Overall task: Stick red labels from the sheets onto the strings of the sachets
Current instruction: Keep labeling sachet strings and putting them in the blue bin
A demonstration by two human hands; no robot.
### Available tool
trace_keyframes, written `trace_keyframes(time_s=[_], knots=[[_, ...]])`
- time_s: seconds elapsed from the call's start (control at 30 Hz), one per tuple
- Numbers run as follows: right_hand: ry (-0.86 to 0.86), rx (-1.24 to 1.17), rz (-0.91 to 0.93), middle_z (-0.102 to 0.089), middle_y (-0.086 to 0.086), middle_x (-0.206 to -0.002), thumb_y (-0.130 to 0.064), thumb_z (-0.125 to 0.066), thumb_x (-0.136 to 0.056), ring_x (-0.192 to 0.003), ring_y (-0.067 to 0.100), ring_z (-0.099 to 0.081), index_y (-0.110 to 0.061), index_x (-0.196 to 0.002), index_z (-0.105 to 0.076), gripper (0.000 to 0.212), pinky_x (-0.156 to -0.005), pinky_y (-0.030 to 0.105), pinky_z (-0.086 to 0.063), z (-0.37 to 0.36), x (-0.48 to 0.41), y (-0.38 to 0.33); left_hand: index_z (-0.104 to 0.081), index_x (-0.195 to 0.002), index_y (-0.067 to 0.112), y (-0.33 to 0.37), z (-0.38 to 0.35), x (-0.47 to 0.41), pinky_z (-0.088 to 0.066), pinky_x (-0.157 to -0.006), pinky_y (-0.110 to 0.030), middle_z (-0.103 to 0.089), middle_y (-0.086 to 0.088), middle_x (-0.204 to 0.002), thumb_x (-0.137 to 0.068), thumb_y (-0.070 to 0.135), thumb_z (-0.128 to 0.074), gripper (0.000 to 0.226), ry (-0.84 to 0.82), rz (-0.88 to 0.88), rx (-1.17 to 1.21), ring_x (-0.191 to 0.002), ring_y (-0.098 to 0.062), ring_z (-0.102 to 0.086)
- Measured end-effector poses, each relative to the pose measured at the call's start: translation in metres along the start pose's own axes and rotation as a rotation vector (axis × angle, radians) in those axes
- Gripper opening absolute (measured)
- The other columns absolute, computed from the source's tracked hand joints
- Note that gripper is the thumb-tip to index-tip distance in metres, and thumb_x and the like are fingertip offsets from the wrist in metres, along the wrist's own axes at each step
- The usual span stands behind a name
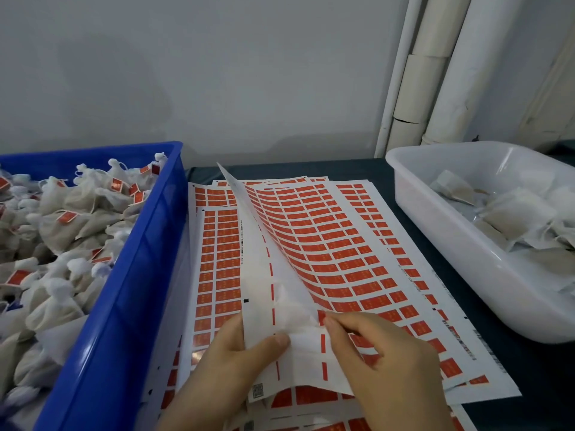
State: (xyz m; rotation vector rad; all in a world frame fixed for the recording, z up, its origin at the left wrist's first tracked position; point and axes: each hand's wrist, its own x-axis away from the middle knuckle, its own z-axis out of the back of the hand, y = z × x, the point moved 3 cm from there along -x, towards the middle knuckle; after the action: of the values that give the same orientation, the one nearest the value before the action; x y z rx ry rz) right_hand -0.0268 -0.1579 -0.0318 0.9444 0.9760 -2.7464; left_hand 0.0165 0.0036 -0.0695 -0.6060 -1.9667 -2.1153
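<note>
Your left hand and right hand each pinch the curled paper label sheet (glossy red rectangles in rows)

Left hand pinches the label sheet, thumb on top, fingers underneath. Right hand, just beside it, pinches the same sheet between thumb and forefinger.

Label sheets glossy paper; blue crate shiny plastic; white tub translucent plastic; sachets matt gauzy cloth.
</note>
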Motion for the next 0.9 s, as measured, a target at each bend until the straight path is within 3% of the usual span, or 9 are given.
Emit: trace_keyframes(time_s=[0.1,0.17,0.23,0.33,0.47,0.57,0.67,0.73,0.9], knots=[[0.006,0.04,0.035,-0.069,-0.01,-0.066,-0.026,-0.069,-0.059,-0.065,-0.01,-0.05,-0.017,-0.073,-0.072,0.017,-0.059,-0.01,-0.022,-0.002,0.002,-0.001,-0.054,-0.099,0.03,0.001,0.0,0.001,-0.059,-0.058,-0.036,-0.07,0.0,-0.092,-0.076,0.02,-0.07,0.03,-0.004,0.007,0.001,-0.079,-0.025,-0.069],[0.013,-0.004,-0.028,-0.064,-0.019,-0.067,-0.027,-0.067,-0.061,-0.055,-0.016,-0.046,-0.021,-0.072,-0.069,0.013,-0.05,-0.012,-0.017,-0.002,0.001,0.002,-0.053,-0.098,0.03,0.002,0.0,0.002,-0.06,-0.064,-0.04,-0.069,0.0,-0.094,-0.077,0.02,-0.07,0.029,0.014,0.002,-0.002,-0.083,-0.027,-0.069],[-0.018,-0.138,-0.242,-0.052,-0.035,-0.07,-0.037,-0.058,-0.066,-0.052,-0.019,-0.047,-0.037,-0.071,-0.057,0.006,-0.047,-0.009,-0.027,-0.004,0.001,0.01,-0.052,-0.096,0.03,0.002,0.002,0.003,-0.059,-0.073,-0.044,-0.066,0.001,-0.097,-0.079,0.02,-0.069,0.027,0.036,-0.002,-0.024,-0.088,-0.027,-0.066],[-0.07,-0.253,-0.504,-0.048,-0.034,-0.076,-0.048,-0.05,-0.072,-0.067,-0.012,-0.049,-0.042,-0.072,-0.047,0.006,-0.057,-0.001,-0.033,-0.012,0.004,0.033,-0.052,-0.096,0.03,0.002,0.007,0.007,-0.057,-0.078,-0.047,-0.066,0.001,-0.098,-0.079,0.017,-0.068,0.027,0.044,0.02,-0.03,-0.091,-0.027,-0.066],[-0.124,-0.32,-0.667,-0.052,-0.025,-0.08,-0.037,-0.052,-0.087,-0.069,-0.008,-0.048,-0.037,-0.08,-0.049,0.008,-0.053,0.004,-0.031,-0.02,0.008,0.058,-0.054,-0.096,0.035,0.004,0.016,0.01,-0.06,-0.067,-0.038,-0.069,0.008,-0.094,-0.078,0.021,-0.069,0.027,0.03,0.046,-0.086,-0.084,-0.021,-0.07],[-0.109,-0.372,-0.758,-0.06,-0.017,-0.084,-0.037,-0.049,-0.089,-0.073,-0.001,-0.056,-0.031,-0.081,-0.052,0.011,-0.055,0.01,-0.036,-0.024,0.013,0.068,-0.052,-0.084,0.038,0.009,0.025,0.017,-0.053,-0.047,-0.026,-0.07,0.015,-0.068,-0.082,0.033,-0.06,0.009,0.117,0.048,-0.037,-0.064,-0.012,-0.071],[-0.052,-0.431,-0.861,-0.066,-0.009,-0.084,-0.039,-0.051,-0.088,-0.072,0.008,-0.066,-0.026,-0.084,-0.055,0.014,-0.059,0.019,-0.048,-0.024,0.013,0.074,-0.055,-0.085,0.035,0.014,0.039,0.023,-0.039,-0.049,-0.021,-0.064,0.014,-0.071,-0.089,0.046,-0.044,0.016,0.312,-0.098,-0.168,-0.065,-0.009,-0.062],[-0.024,-0.475,-0.898,-0.067,-0.006,-0.08,-0.039,-0.052,-0.087,-0.066,0.011,-0.068,-0.024,-0.086,-0.057,0.016,-0.059,0.021,-0.051,-0.022,0.013,0.077,-0.061,-0.086,0.029,0.02,0.044,0.026,-0.038,-0.053,-0.02,-0.065,0.01,-0.076,-0.094,0.038,-0.041,0.023,0.401,-0.203,-0.234,-0.068,-0.012,-0.061],[-0.054,-0.466,-0.843,-0.066,-0.006,-0.057,-0.042,-0.049,-0.086,-0.065,0.018,-0.065,-0.019,-0.079,-0.06,0.027,-0.068,0.03,-0.052,-0.019,0.006,0.077,-0.065,-0.078,0.027,0.045,0.04,0.031,-0.041,-0.053,-0.021,-0.066,0.017,-0.063,-0.094,0.028,-0.043,0.028,0.43,-0.393,-0.304,-0.06,-0.013,-0.058]])
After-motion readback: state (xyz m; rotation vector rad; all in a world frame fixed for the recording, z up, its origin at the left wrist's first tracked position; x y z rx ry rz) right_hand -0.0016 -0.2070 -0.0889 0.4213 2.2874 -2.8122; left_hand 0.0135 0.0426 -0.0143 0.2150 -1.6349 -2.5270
